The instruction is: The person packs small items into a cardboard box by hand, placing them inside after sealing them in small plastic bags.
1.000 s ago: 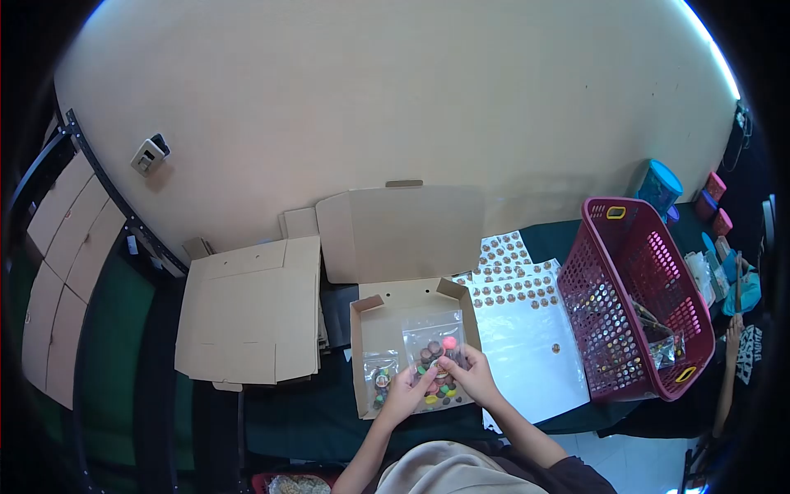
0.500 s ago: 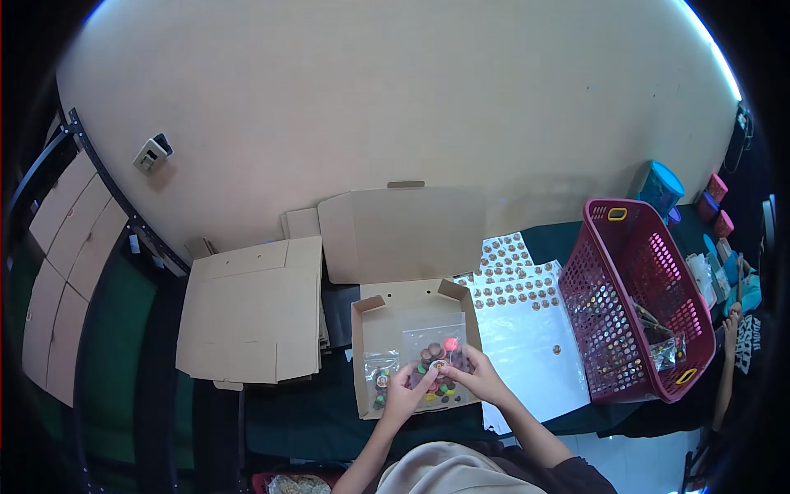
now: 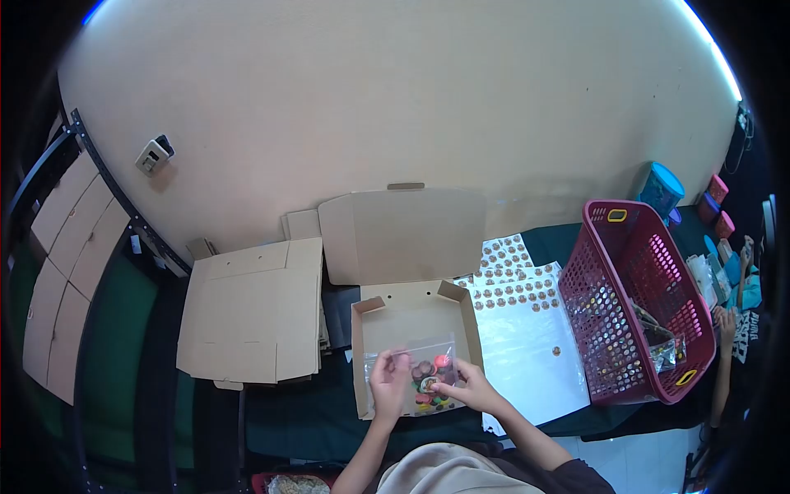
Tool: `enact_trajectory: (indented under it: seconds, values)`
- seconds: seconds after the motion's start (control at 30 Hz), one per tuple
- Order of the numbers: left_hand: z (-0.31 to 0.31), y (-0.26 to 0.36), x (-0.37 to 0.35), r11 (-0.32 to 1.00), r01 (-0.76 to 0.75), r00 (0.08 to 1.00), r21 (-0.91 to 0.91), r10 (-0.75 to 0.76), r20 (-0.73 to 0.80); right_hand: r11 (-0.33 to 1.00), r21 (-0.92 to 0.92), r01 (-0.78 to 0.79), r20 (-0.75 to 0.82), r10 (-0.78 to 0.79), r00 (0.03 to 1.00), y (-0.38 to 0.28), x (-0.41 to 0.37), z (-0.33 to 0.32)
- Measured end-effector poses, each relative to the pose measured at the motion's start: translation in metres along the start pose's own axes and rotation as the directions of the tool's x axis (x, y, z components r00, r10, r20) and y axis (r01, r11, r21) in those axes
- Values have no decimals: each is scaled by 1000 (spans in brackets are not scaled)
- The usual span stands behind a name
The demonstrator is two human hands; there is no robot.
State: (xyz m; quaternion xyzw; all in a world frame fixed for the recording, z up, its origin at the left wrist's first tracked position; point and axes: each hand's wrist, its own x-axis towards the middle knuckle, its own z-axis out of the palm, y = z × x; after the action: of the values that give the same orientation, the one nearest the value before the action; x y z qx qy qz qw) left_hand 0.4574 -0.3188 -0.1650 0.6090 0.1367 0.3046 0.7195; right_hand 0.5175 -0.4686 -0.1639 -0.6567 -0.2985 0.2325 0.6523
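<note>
An open cardboard box [image 3: 395, 317] stands in front of me with its lid raised against the wall. Inside its front part is a clear zip bag [image 3: 444, 350] of brown, red, green and yellow sweets, with a round sticker [image 3: 429, 384] on its face. My right hand [image 3: 471, 389] grips the bag's right side, thumb lying by the sticker. At the bag's left edge, my left hand [image 3: 388, 385] is slightly blurred, fingers raised and apart. It covers most of the second, smaller bag's place in the box.
Flat cardboard boxes [image 3: 247, 313] are stacked on the left. To the right lie sticker sheets [image 3: 527, 354], then a tall maroon basket [image 3: 605, 321] holding some packets. Beyond it are blue tubs [image 3: 662, 185] and another person's hand [image 3: 724, 319].
My left hand has moved left and up, away from the sticker. The bag has shifted slightly left and down, with my right hand still on it.
</note>
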Motion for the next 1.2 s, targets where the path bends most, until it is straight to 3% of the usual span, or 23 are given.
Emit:
enact_trajectory:
  seconds: [0.03,0.07,0.1,0.17,0.23,0.3,0.33,0.5,0.57,0.6,0.7,1.0,1.07,1.1,1.17,1.2]
  values:
    - [-4,1,3,1000,-27,999,-8,26,-18,995,-72,66,10,-65,998,-1,0,1]
    - [-4,3,4,996,-90,995,9,90,-52,969,-245,11,-2,-12,1000,-7,-1,-3]
    - [-5,4,5,996,-91,995,11,92,-50,970,-244,12,-3,-14,1000,-13,2,-5]
    - [-7,5,5,954,-181,983,241,176,43,828,-542,142,-211,-298,931,-27,9,-8]
    - [-1,13,3,925,-212,977,315,193,92,771,-615,164,-212,-363,907,-52,15,-9]
    - [4,16,1,881,-303,936,363,203,288,461,-824,330,97,-459,883,-60,20,-11]
    - [8,18,1,881,-298,939,368,202,277,507,-783,360,114,-451,885,-58,23,-9]
    - [1,27,12,819,-349,934,455,263,242,491,-788,372,122,-467,876,-63,30,-1]
    - [0,30,13,850,-289,957,440,237,170,522,-763,382,108,-479,871,-64,31,2]
    - [-2,29,15,818,-342,939,461,311,146,511,-766,390,109,-494,863,-67,31,2]
    - [-11,30,22,838,-330,940,434,337,64,503,-766,401,107,-515,850,-67,31,1]
    - [-26,30,26,831,-338,932,442,360,37,589,-708,390,86,-475,875,-60,22,-3]
    - [-29,24,26,865,-284,958,415,277,79,627,-683,374,75,-449,890,-58,21,-5]
    - [-28,21,27,865,-284,958,414,277,78,641,-680,356,43,-450,892,-55,22,-7]
    - [-18,15,27,963,-146,989,225,146,19,655,-675,340,13,-450,893,-48,23,-8]
    - [-11,15,25,900,-284,956,329,294,22,727,-633,267,-121,-433,893,-44,24,-8]
